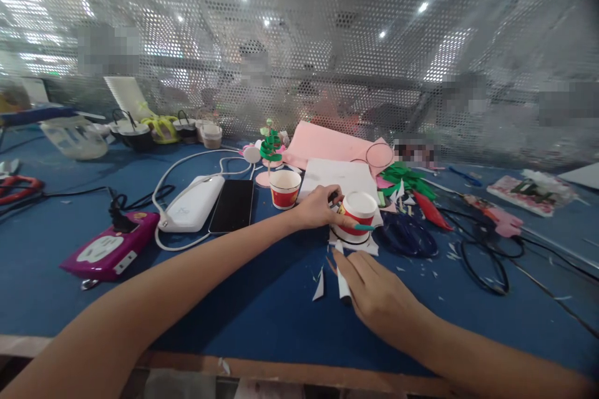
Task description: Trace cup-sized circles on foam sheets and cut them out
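Near the middle of the table, a red-and-white paper cup (362, 215) stands upside down on a small piece of white paper (369, 247). My left hand (321, 207) is closed round the cup's side, a long teal nail showing across its front. A dark curved line runs round the cup's rim. Just in front, my right hand (374, 283) grips a slim white tool (343, 287) with a dark end; its kind I cannot make out, and the fingers cover its other end. A pointed white paper scrap (319, 285) lies to its left. Another red paper cup (284, 190) stands upright beyond my left forearm.
Left of the cups lie a black phone (234, 204), a white power bank (194, 204) with a cable and a purple power strip (112, 246). Pink sheet (322, 143), green scraps (405, 177) and a dark blue coil (407, 235) lie behind and right. A perforated panel (299, 43) rises behind.
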`<state>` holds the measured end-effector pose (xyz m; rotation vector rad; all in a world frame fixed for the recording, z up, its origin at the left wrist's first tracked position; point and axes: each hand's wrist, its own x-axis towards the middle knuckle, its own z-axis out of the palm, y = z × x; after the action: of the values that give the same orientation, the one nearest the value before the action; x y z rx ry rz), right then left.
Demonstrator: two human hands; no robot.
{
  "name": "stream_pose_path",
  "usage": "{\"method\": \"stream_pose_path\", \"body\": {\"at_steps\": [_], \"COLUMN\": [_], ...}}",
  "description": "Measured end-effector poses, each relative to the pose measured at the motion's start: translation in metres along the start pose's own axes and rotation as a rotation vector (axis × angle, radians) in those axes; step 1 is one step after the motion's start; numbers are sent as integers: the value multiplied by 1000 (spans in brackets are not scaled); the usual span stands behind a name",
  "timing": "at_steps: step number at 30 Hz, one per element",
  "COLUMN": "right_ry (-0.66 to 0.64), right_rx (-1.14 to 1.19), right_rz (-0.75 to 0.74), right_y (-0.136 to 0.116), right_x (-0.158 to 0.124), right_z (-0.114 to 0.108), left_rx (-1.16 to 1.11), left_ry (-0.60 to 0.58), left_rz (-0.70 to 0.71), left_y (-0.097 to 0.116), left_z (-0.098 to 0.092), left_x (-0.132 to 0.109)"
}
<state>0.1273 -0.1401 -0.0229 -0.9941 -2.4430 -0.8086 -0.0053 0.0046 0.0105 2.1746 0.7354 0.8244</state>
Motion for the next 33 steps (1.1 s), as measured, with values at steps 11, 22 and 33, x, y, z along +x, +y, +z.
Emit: {"method": "stream_pose_path", "body": {"at_steps": [11,22,33], "right_ry": [9,4,682], "right_rx": [31,88,775], "right_rz": [8,57,868], "right_y": [5,16,90], "right_x": [6,28,-7], "right_z": [7,21,-12], "left_rx": [-28,-25,-52], "left_ry": [-7,-13,-20], "left_rz": [-5,18,2], "left_y": [2,-4,2], "left_z": [0,1,1], "left_x": [0,2,0]}}
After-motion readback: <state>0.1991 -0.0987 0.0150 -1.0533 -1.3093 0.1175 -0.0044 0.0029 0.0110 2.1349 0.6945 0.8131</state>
